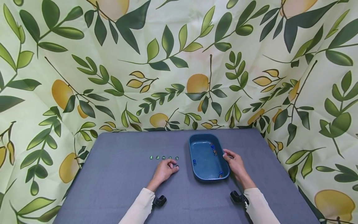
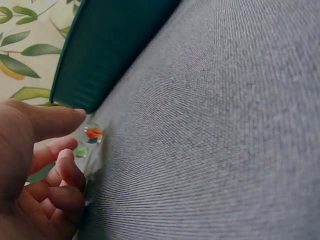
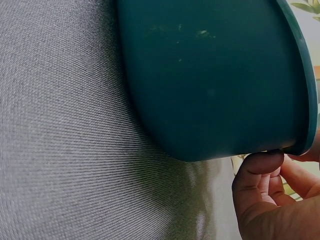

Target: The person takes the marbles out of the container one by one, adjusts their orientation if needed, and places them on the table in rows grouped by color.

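My left hand [image 1: 164,170] is low over the cloth, just in front of a row of several green marbles [image 1: 151,157]. Its thumb and index finger stand apart. Right at their tips, a clear marble with an orange swirl [image 2: 93,133] sits close to the cloth, a green marble [image 2: 80,150] behind it. On the other side, my right hand [image 1: 235,163] grips the right rim of a blue rectangular tray [image 1: 208,178], thumb against the outer wall. Inside the tray lie several blue marbles [image 1: 194,162] and orange-brown ones [image 1: 215,152], in small groups along its sides.
A grey cloth [image 1: 117,186] covers the table. Fabric with a leaf and lemon print [image 1: 173,74] hangs behind it and along both sides. Each wrist carries a black camera band [image 1: 160,201].
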Action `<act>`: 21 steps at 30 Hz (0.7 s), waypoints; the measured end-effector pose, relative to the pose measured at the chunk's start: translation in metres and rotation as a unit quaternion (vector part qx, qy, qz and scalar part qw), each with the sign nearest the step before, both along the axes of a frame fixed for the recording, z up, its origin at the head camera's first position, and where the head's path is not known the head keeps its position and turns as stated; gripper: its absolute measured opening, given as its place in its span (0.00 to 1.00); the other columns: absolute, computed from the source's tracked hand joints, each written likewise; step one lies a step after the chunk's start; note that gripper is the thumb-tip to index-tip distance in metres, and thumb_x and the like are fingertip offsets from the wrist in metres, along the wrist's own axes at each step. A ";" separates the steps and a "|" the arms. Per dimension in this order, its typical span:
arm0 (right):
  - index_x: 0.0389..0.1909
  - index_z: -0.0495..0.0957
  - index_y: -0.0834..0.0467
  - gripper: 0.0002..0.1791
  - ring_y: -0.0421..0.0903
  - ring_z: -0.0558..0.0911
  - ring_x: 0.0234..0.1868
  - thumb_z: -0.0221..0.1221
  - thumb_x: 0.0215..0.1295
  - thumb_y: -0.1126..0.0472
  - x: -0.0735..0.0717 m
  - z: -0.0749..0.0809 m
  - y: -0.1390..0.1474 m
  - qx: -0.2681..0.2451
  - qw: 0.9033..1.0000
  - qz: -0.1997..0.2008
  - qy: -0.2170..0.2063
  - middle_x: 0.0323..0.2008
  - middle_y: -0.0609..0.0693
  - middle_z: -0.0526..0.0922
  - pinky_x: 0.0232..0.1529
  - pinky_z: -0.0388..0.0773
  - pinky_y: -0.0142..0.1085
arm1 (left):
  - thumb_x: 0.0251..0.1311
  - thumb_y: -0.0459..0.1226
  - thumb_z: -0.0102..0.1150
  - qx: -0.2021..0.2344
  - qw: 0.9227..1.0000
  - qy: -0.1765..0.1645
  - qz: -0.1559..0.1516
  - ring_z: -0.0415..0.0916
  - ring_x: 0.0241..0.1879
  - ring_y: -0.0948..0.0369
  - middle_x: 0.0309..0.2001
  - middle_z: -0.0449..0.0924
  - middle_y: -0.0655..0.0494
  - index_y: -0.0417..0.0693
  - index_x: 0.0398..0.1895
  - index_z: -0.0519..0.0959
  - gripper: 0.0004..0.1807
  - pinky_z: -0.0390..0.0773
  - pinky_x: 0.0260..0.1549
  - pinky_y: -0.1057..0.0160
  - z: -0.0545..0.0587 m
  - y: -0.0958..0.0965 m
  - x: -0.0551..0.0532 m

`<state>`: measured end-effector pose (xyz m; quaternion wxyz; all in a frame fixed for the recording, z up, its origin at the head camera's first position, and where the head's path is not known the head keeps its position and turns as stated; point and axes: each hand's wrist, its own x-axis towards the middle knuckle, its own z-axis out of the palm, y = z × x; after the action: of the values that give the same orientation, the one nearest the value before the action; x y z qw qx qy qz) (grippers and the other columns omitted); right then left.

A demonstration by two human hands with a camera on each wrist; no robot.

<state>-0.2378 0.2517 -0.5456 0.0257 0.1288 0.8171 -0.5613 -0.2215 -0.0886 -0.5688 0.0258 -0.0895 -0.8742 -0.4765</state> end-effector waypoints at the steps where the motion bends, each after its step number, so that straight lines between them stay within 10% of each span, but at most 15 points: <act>1: 0.66 0.69 0.60 0.22 0.51 0.71 0.58 0.51 0.74 0.59 0.000 0.000 0.000 0.000 1.000 0.001 -0.001 0.59 0.59 0.73 0.46 0.70 0.25 | 0.52 0.36 0.71 0.008 1.000 -0.002 -0.001 0.65 0.19 0.72 0.23 0.73 0.58 0.41 0.37 0.82 0.11 0.67 0.23 0.71 0.000 -0.001 0.001; 13: 0.67 0.68 0.61 0.23 0.52 0.70 0.61 0.50 0.75 0.59 0.000 0.004 -0.002 0.000 1.000 0.000 -0.002 0.61 0.59 0.72 0.59 0.71 0.40 | 0.60 0.36 0.64 0.064 0.997 0.030 -0.011 0.70 0.24 0.70 0.27 0.78 0.57 0.42 0.41 0.83 0.09 0.72 0.25 0.70 0.035 0.008 0.007; 21: 0.66 0.70 0.62 0.22 0.47 0.72 0.55 0.52 0.73 0.60 0.001 0.005 -0.001 0.000 1.000 -0.001 0.010 0.56 0.57 0.74 0.45 0.70 0.23 | 0.61 0.36 0.63 0.101 0.992 0.066 -0.046 0.76 0.32 0.68 0.33 0.81 0.55 0.46 0.41 0.83 0.07 0.76 0.33 0.68 0.070 0.040 -0.001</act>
<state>-0.2364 0.2505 -0.5410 0.0173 0.1241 0.8174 -0.5622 -0.2222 -0.0483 -0.4986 0.0705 -0.1579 -0.8127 -0.5565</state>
